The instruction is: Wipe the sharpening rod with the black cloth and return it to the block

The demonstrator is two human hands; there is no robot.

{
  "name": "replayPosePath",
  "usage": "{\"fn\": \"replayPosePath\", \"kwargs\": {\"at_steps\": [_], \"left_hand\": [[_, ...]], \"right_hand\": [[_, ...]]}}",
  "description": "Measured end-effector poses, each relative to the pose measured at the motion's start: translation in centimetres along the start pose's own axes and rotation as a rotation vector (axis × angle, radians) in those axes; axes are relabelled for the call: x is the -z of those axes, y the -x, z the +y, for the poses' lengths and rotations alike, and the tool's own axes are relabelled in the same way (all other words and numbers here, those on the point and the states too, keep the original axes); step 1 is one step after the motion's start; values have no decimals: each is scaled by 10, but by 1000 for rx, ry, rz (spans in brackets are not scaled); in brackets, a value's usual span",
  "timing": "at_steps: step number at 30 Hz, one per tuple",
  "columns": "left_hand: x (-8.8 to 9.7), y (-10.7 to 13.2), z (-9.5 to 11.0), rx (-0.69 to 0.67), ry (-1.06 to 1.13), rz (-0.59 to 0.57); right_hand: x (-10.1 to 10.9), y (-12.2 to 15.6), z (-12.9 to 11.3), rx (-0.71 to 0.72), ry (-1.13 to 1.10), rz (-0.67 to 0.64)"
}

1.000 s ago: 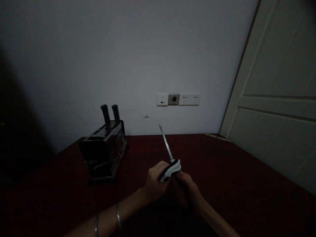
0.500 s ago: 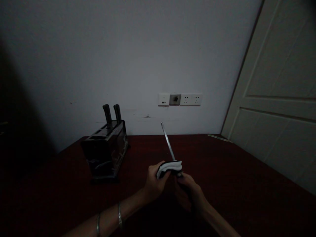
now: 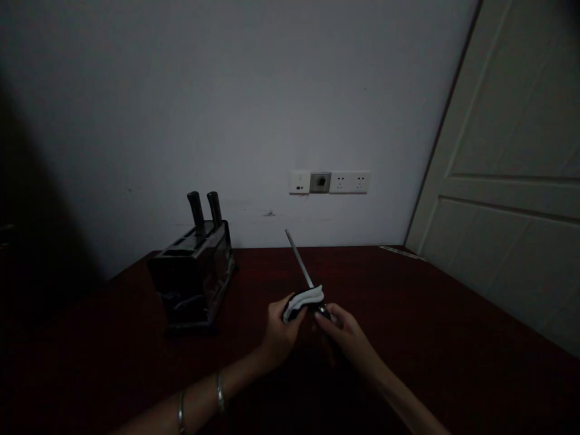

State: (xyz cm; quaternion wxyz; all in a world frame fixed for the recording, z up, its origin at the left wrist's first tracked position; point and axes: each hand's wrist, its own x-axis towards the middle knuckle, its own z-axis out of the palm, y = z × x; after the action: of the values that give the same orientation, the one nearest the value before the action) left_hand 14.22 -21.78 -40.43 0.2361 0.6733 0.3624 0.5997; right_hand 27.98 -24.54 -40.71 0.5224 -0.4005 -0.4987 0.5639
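My right hand is closed around the dark handle of a sharpening steel. The thin metal rod points up and away to the left, tilted over the table. In my left hand is a folded white-and-black cloth, pinched with the thumb on the near side. The cloth lies against the rod just above the handle; whether it wraps all the way round is hidden. To the left stands a dark knife block, with two black-handled knives upright in its slots.
The dark red table meets a pale wall carrying sockets and switches. At the right is a white panelled door. A flat strip lies near the table's back right corner. The light is dim.
The rod's tip has swung left and slightly down. The cloth has shifted a little left and up with my left hand, and my right hand has turned on the handle.
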Motion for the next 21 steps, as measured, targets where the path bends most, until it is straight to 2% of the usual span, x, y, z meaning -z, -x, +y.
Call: {"fn": "replayPosePath", "kwargs": {"at_steps": [5, 9, 16, 21], "left_hand": [[0, 1, -5, -45, -16, -51], [-1, 0, -3, -43, -7, -90], [2, -5, 14, -57, -59, -216], [2, -6, 10, -122, -103, -221]], "right_hand": [[2, -2, 2, 161, 231, 142], [4, -3, 6, 278, 424, 180], [2, 4, 6, 274, 627, 188], [4, 3, 8, 247, 536, 206]]}}
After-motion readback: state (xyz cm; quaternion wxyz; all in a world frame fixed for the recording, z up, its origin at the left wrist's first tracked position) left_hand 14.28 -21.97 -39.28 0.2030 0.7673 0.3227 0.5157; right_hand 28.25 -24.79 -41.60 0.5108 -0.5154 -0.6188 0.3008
